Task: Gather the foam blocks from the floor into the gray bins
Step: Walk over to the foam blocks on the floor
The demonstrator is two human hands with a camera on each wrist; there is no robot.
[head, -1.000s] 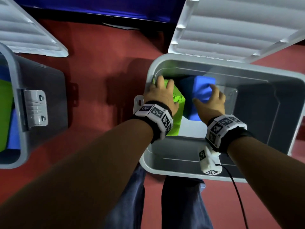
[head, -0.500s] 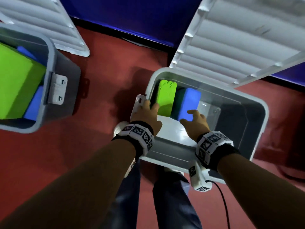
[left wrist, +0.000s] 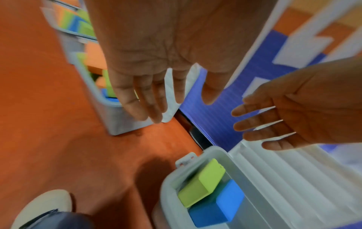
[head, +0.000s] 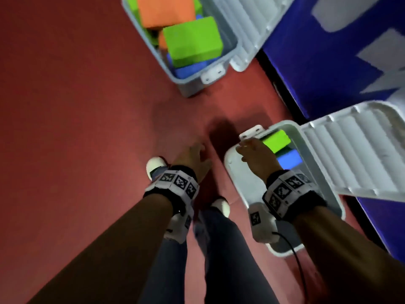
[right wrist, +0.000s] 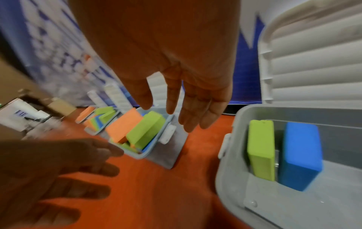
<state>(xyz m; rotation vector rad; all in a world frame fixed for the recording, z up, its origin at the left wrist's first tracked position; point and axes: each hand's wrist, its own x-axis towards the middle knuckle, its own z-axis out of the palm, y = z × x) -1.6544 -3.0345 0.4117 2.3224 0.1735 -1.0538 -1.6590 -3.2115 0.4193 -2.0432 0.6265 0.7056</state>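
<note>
A green foam block [head: 276,139] [left wrist: 201,182] [right wrist: 261,148] and a blue foam block [head: 289,160] [left wrist: 215,206] [right wrist: 300,156] stand on edge side by side at one end of the near gray bin [head: 232,172] [left wrist: 166,190] [right wrist: 231,178]. My right hand [head: 256,154] [right wrist: 186,99] hovers above that bin's corner, fingers straight, holding nothing. My left hand [head: 192,156] [left wrist: 156,96] is over the red floor to the bin's left, open and empty. A farther gray bin [head: 188,84] [right wrist: 162,156] holds orange, green and blue blocks.
Both bins have ribbed white lids [head: 350,159] propped open against a blue wall banner [head: 328,62]. My white shoes [head: 155,166] and jeans stand just left of the near bin. A cable [head: 295,249] hangs from the right wrist. More filled bins [right wrist: 98,114] line the wall.
Both hands have let go of the green and blue blocks and lifted out of the near bin. The head view has swung left, bringing the farther bin into sight.
</note>
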